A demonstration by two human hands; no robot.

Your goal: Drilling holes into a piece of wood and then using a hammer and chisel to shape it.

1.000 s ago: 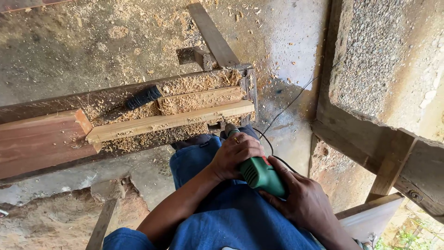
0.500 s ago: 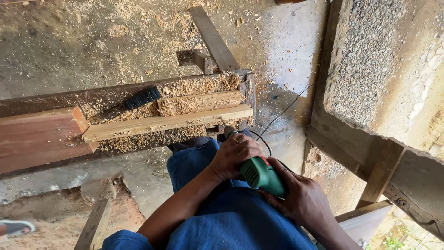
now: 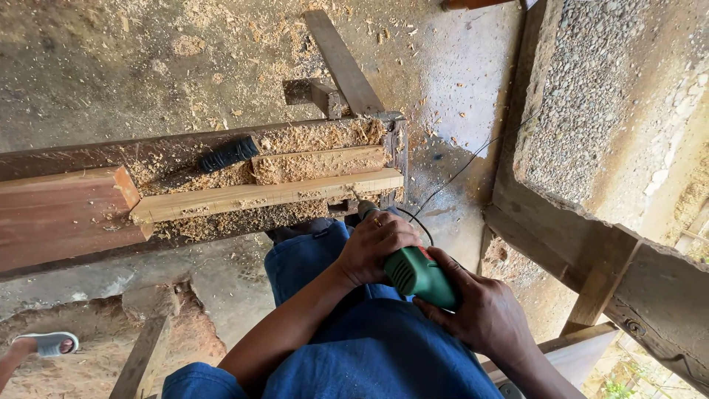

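Single head view, looking steeply down, close over lap, workbench [image 3: 96, 159] beyond.

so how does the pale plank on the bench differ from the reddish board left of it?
The pale plank is thin, narrow and light yellow; the reddish board is thicker, wider and red-brown. The plank carries scattered sawdust along its length, while the board's top is mostly clean. The plank's end reaches toward the left hand on the green power tool; the board runs out of frame at left. Both lie flat along the bench.
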